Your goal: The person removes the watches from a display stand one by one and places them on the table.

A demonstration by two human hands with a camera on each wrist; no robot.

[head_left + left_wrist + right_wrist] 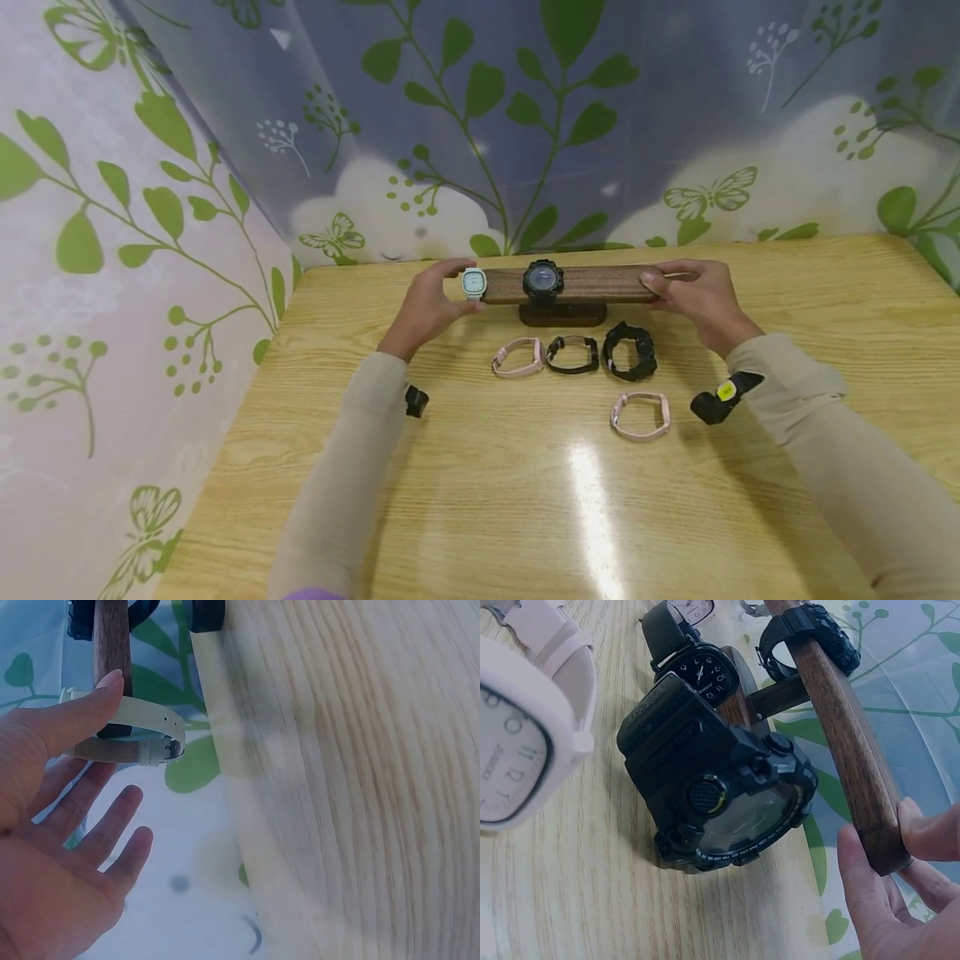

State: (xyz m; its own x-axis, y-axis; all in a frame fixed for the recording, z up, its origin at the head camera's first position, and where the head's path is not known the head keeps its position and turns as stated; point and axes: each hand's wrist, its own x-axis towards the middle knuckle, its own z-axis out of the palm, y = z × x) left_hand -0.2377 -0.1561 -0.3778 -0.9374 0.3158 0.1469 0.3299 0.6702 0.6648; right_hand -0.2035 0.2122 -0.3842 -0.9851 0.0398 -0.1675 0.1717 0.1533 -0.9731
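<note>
A dark wooden watch stand (607,285) with a long horizontal bar stands at the table's back. My left hand (427,310) pinches a pale mint watch (474,283) whose strap loops round the bar's left end. The left wrist view shows thumb and fingers on the mint watch's strap (146,714), the other fingers spread. At the bar's other end, my right hand (701,304) grips the wood between thumb and fingers, seen also in the right wrist view. A chunky black watch (542,279) is on the bar, left of its middle.
In front of the stand, a pink watch (519,358), a slim black watch (573,355) and a bulky black watch (630,352) form a row. Nearer lies another pink watch (641,417). A leaf-patterned curtain (465,125) hangs behind the wooden table (480,517).
</note>
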